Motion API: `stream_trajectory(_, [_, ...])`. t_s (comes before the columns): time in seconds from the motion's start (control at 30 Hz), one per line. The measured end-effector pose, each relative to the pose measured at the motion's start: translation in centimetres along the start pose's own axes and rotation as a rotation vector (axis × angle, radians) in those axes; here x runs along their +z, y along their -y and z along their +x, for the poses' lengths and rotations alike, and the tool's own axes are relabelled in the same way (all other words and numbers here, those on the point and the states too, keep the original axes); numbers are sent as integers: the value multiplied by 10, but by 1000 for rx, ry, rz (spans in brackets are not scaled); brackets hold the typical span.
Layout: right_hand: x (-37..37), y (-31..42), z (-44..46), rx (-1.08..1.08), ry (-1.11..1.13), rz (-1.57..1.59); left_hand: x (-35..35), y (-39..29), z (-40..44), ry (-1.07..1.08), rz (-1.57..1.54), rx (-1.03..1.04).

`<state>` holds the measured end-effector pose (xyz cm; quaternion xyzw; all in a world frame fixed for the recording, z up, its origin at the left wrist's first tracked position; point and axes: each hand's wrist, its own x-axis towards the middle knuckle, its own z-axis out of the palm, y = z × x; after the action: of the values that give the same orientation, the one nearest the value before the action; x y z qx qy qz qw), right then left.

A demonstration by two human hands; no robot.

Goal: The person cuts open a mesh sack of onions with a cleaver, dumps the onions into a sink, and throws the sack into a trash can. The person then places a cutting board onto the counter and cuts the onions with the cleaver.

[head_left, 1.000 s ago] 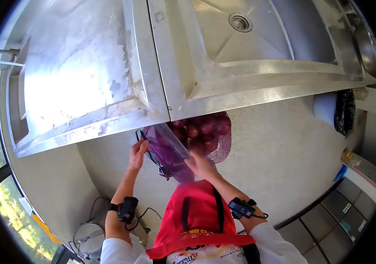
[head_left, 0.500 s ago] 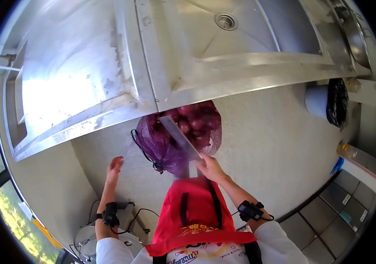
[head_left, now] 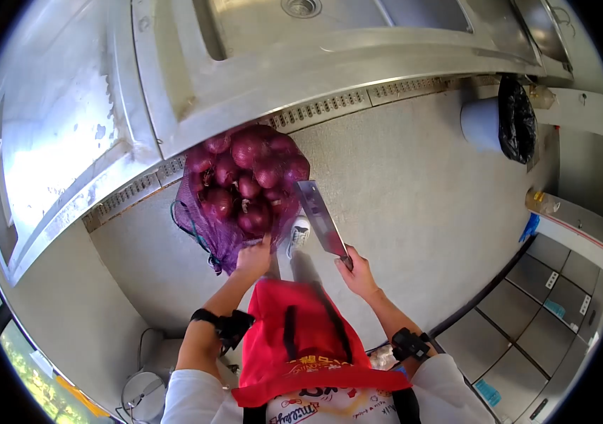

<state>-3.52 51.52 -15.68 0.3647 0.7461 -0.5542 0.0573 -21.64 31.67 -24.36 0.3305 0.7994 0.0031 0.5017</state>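
A purple mesh bag (head_left: 203, 225) full of red onions (head_left: 248, 150) rests on the floor at the counter's front edge. My left hand (head_left: 253, 258) is at the near side of the bag, its fingers against the mesh by the lowest onions; whether they grip it is hard to see. In my right hand (head_left: 358, 274) is the handle of a cleaver (head_left: 323, 220), fingers wrapped round it. The broad blade points up and left, just right of the bag.
Above the bag stands a steel sink counter (head_left: 266, 85), with a perforated drain cover (head_left: 323, 109) along the floor below. A bin with a black liner (head_left: 517, 124) stands at the upper right. My shoe (head_left: 300, 233) shows between bag and blade.
My left hand has moved from the bag's left side, away from it, then to its near side. The cleaver has swung off the bag to the right. The view has shifted, showing more onions.
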Motion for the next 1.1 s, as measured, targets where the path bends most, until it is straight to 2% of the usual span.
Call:
stream_trajectory(0.07, [-3, -9, -12, 14, 34, 9, 34, 29, -19, -103, -52, 71])
stream_trajectory(0.17, [-10, -13, -27, 36, 119, 42, 34, 27, -73, -254, -214, 30])
stream_trajectory(0.23, [-15, -11, -35, 15, 159, 48, 15, 12, -86, -408, -250, 100])
stream_trajectory(0.3, [-14, -17, -42, 2, 123, 85, 5, 1, -73, -510, -299, 164])
stream_trajectory(0.4, [-20, -27, -48, -17, 58, 84, -4, -31, -22, -691, -406, 119])
stream_trajectory(0.5, [-32, -33, -52, -20, -3, 57, 20, -36, 24, -503, -303, -189])
stream_trajectory(0.6, [-42, -41, -58, 57, -7, 58, 27, -42, 35, -372, -37, -73])
stream_trajectory(0.73, [-44, -62, -65, 80, -7, 50, 33, -42, 45, -370, 46, -109])
stream_trajectory(0.83, [-43, -69, -68, 39, -32, 72, 23, -43, 25, -727, -144, 76])
stream_trajectory(0.93, [-36, -72, -67, 51, -15, 142, 22, -31, 10, -799, -607, 211])
stream_trajectory(1.07, [-31, -52, -61, 37, 42, 214, 25, -15, -13, -257, -1144, -19])
stream_trajectory(1.1, [-30, -48, -59, 35, 69, 218, 15, -31, -23, -331, -919, -72])
